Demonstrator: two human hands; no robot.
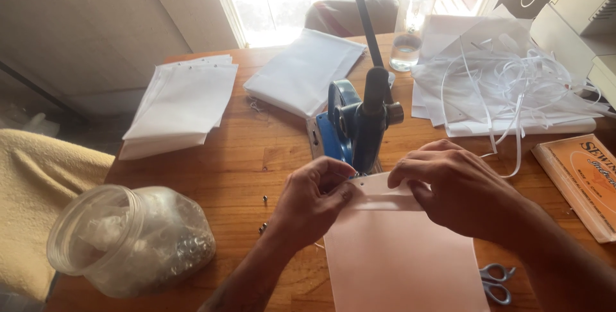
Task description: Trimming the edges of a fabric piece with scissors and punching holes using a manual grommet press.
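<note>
A white fabric bag lies flat on the wooden table in front of me. Its folded top edge sits under the head of a blue hand press. My left hand pinches the top left corner of the bag, right beside the press base. My right hand presses down on the top right part of the folded edge. Both hands hold the same bag.
A tipped clear plastic jar of small metal eyelets lies at the left. Stacks of white bags and folded white cloth sit behind. Tangled white ribbon, a water bottle, an orange booklet, scissors.
</note>
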